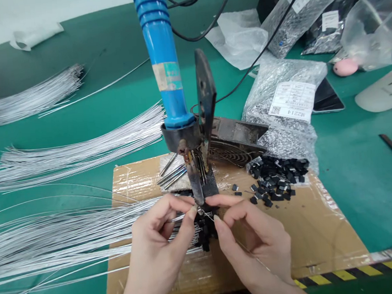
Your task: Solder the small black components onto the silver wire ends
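Note:
A blue-handled soldering iron hangs tip-down in a dark metal holder, its tip just above my fingertips. My left hand is closed in a pinch below the tip, on a small piece mostly hidden by the fingers. My right hand pinches a thin strand of solder wire, which slants up to the iron's tip and trails back across the palm. Beneath both hands lie small black connectors on the ends of a bundle of thin white wires reaching in from the left.
A cardboard sheet covers the green table. Loose black connectors spill from a bubble-wrap bag at right. A small black fan stands behind the iron. More wire bundles lie left; black cables hang behind.

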`<action>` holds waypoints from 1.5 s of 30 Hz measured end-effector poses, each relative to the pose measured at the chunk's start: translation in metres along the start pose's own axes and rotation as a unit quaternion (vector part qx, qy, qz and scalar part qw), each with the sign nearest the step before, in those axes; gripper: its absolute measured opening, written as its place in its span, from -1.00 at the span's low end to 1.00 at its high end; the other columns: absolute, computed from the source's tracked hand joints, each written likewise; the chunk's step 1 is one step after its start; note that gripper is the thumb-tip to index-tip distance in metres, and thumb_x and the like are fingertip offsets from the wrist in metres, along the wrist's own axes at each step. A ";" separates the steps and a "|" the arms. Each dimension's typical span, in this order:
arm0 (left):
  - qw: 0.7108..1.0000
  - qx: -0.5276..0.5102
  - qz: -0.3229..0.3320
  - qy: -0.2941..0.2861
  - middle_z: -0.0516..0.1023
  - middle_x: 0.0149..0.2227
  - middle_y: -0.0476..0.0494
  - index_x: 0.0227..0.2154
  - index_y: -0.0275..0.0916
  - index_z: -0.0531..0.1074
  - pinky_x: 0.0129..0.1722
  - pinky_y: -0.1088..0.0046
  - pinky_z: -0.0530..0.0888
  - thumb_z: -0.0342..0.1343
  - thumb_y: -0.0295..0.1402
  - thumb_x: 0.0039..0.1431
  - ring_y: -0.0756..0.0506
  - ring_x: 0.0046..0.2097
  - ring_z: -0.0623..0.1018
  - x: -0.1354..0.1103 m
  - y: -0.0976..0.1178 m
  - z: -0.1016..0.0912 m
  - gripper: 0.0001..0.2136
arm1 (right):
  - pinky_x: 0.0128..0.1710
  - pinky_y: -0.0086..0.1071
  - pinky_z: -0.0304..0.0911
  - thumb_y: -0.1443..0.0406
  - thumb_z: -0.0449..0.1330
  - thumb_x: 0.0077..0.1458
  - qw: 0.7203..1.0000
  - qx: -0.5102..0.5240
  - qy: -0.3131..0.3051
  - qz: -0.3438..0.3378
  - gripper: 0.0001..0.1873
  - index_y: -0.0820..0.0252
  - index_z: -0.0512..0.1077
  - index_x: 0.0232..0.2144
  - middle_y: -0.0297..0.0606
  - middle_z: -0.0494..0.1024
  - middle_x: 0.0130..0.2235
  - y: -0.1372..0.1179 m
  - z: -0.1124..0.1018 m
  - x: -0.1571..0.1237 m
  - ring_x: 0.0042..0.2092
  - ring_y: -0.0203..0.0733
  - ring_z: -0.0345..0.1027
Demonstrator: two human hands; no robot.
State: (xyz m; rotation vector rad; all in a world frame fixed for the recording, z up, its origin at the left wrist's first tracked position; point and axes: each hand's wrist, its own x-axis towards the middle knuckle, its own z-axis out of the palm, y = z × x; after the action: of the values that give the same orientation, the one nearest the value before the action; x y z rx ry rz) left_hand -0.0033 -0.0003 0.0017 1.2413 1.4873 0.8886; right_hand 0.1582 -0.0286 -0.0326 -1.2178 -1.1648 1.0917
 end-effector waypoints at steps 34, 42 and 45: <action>1.000 -0.001 -0.006 -0.008 0.63 -0.43 -0.03 -0.42 -0.22 0.55 -0.36 0.66 0.49 0.27 -0.47 0.23 0.01 -0.37 0.61 0.000 0.000 -0.001 -0.89 | -0.06 -0.37 0.47 0.44 0.25 0.25 1.000 0.007 -0.001 0.001 -0.82 0.13 0.43 -0.39 -0.19 0.68 -0.03 0.000 0.000 0.000 -0.06 -0.16 0.64; 1.000 0.003 0.001 0.009 0.60 -0.46 -0.02 -0.43 -0.21 0.56 -0.41 0.62 0.48 0.28 -0.45 0.22 0.00 -0.42 0.57 -0.001 0.002 0.000 -0.89 | -0.06 -0.35 0.49 0.42 0.24 0.26 1.000 0.000 0.016 -0.008 -0.83 0.13 0.44 -0.40 -0.16 0.69 -0.06 -0.001 0.003 0.000 -0.06 -0.14 0.63; 1.000 0.006 0.000 0.005 0.61 -0.45 -0.02 -0.43 -0.20 0.56 -0.42 0.62 0.47 0.29 -0.46 0.22 0.00 -0.41 0.57 -0.002 0.002 -0.002 -0.89 | -0.08 -0.33 0.49 0.43 0.24 0.26 1.000 0.001 0.010 -0.009 -0.83 0.13 0.44 -0.39 -0.14 0.69 -0.06 -0.001 0.002 0.000 -0.07 -0.13 0.63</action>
State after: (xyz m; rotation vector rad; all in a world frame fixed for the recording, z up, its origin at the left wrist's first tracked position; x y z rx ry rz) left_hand -0.0044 -0.0017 0.0039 1.2475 1.5025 0.8893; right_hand 0.1566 -0.0280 -0.0316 -1.2114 -1.1578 1.0650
